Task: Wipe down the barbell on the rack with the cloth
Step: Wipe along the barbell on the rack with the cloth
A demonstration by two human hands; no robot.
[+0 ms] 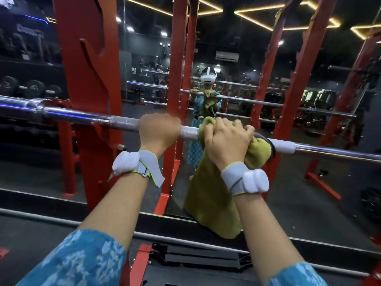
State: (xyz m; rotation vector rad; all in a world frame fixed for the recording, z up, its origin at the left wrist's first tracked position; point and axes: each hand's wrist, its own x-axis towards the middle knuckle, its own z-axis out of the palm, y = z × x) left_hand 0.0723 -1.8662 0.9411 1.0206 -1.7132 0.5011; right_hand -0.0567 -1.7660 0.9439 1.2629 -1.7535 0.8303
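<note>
A chrome barbell (pixel 82 116) lies across the red rack (pixel 92 79), running from the left edge to the right edge of the head view. My left hand (pixel 159 129) grips the bare knurled shaft near its middle. Just to the right, my right hand (pixel 226 139) holds an olive-green cloth (pixel 206 193) wrapped over the bar. Most of the cloth hangs down below the bar. The shaft under the cloth is hidden.
A wall mirror behind the rack (pixel 237 89) reflects a person, the bar and more red uprights. Dumbbells (pixel 24 87) sit on a shelf at the left. A black bench pad with a red frame (pixel 195 256) lies below my arms.
</note>
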